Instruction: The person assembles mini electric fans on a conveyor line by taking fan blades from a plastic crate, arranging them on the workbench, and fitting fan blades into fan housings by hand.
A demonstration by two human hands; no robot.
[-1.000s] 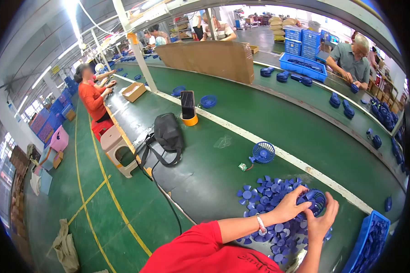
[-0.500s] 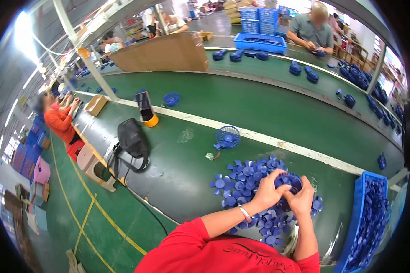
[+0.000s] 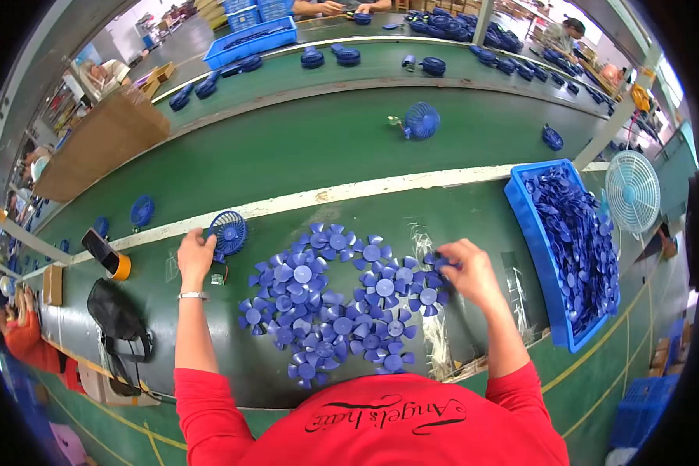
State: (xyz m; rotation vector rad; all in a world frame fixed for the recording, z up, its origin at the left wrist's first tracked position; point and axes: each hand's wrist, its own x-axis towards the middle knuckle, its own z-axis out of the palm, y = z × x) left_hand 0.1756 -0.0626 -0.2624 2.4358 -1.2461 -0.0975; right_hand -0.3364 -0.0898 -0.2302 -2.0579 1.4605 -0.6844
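Loose blue fan blades lie in a broad pile on the dark worktop in front of me. My left hand is at the left rim of a round blue fan housing, its fingers loosely curled and slightly apart. A small wired green-white part lies below that housing. At the right edge of the pile, my right hand has its thumb and fingers closed on a blue fan blade, partly hidden by the fingertips.
A blue crate full of blades stands at right, near a standing fan. Another fan housing lies on the green belt. A black bag and a phone are at left. Other people work farther off.
The view has swung right. My hands have parted from the fan housing they held together; one hand is now at each side of the pile. A wired housing now shows on the belt.
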